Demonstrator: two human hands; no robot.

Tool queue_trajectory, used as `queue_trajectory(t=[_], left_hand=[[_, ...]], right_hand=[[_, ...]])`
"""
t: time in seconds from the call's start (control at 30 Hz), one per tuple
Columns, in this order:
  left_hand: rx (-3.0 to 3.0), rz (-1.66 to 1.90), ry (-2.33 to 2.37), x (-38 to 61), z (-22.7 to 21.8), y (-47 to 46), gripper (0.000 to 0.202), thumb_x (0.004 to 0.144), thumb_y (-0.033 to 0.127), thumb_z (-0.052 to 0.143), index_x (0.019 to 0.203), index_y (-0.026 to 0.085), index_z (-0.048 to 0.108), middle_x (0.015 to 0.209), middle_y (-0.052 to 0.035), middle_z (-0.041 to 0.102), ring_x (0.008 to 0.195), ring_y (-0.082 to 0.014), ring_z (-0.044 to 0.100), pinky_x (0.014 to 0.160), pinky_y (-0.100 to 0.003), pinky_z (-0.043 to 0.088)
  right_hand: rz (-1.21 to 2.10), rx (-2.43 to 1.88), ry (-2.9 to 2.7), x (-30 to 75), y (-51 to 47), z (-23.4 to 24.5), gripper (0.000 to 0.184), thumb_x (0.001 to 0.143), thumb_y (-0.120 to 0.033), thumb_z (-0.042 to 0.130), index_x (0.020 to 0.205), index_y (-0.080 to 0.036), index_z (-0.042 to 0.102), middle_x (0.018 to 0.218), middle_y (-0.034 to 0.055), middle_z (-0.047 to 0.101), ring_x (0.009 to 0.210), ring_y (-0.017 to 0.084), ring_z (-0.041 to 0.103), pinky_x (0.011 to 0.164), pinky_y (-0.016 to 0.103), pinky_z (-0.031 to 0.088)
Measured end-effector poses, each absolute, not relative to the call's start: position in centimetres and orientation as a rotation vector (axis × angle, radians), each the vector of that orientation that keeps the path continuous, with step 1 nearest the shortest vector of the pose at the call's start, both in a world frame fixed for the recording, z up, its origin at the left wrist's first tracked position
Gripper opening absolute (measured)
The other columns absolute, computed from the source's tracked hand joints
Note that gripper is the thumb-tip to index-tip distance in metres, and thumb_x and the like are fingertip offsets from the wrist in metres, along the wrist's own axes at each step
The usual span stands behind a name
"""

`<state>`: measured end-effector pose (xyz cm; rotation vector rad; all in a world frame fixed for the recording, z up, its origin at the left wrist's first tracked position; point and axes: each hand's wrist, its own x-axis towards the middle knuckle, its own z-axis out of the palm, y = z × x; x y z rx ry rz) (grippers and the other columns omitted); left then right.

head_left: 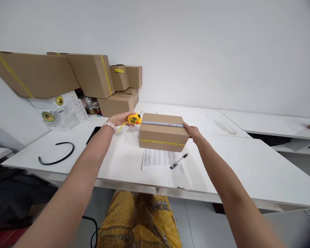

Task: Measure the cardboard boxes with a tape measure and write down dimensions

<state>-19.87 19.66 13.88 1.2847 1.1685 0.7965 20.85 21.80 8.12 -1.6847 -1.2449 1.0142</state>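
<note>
My left hand (123, 119) is closed round a yellow tape measure (134, 119) at the left edge of a brown cardboard box (161, 134). From its case the blade (162, 124) runs out across the top of the box. At the box's right edge, my right hand (191, 131) pinches the end of the blade with its fingers against the cardboard. A strip of yellow tape crosses the box's front side. Partly under the box lies a printed sheet (155, 160), with a pen (179, 161) across its right part.
Several brown cartons (93, 75) are stacked at the back left, above white boxes with avocado pictures (59, 113). A curved black strip (67, 156) lies on the white table (235, 165) at left. Behind my left wrist is a dark flat object (93, 133). A shelf (294, 144) stands at right.
</note>
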Motion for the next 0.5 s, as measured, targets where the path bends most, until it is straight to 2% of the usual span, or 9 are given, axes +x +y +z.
queue_trajectory(t=[0.1,0.17,0.3,0.4,0.5], left_hand=[[1.301,0.821,1.206,-19.8,14.5,19.4,0.050,0.071,0.052,0.079,0.101,0.013,0.073,0.094,-0.0113,0.076,0.071,-0.0185,0.068,0.052,-0.023,0.049],[1.339,0.814,1.216,-19.8,15.4,19.0,0.050,0.069,0.050,0.079,0.101,0.012,0.074,0.094,-0.0123,0.077,0.071,-0.0192,0.068,0.053,-0.023,0.050],[1.452,0.604,1.057,-18.3,16.5,15.1,0.058,0.068,0.050,0.081,0.113,0.013,0.072,0.105,-0.0160,0.077,0.069,-0.0234,0.071,0.054,-0.029,0.056],[1.383,0.436,0.866,-14.1,14.8,9.1,0.060,0.067,0.051,0.084,0.112,0.015,0.070,0.106,-0.0158,0.075,0.068,-0.0259,0.074,0.054,-0.034,0.060],[1.170,0.612,0.718,-7.9,12.0,3.2,0.054,0.076,0.058,0.077,0.110,0.018,0.065,0.107,-0.0114,0.071,0.067,-0.0207,0.073,0.056,-0.033,0.062]], right_hand=[[0.791,-1.736,-1.297,20.9,22.2,7.8,0.041,0.082,-0.055,0.070,0.066,-0.023,0.051,0.069,0.0045,0.062,0.068,0.018,0.056,0.058,0.029,0.043],[0.667,-1.731,-1.315,21.0,22.4,8.1,0.044,0.080,-0.055,0.071,0.062,-0.024,0.046,0.060,0.0009,0.055,0.064,0.017,0.052,0.058,0.029,0.041],[0.644,-1.524,-1.282,21.2,23.0,9.9,0.046,0.083,-0.060,0.065,0.064,-0.024,0.045,0.062,-0.0006,0.054,0.061,0.013,0.045,0.059,0.028,0.040],[0.627,-1.397,-1.346,20.6,23.9,11.5,0.046,0.084,-0.063,0.062,0.067,-0.023,0.049,0.064,-0.0020,0.051,0.061,0.012,0.039,0.059,0.028,0.037],[0.652,-1.370,-1.551,18.8,25.2,12.4,0.043,0.087,-0.060,0.060,0.070,-0.022,0.053,0.067,-0.0007,0.053,0.065,0.013,0.043,0.063,0.028,0.038]])
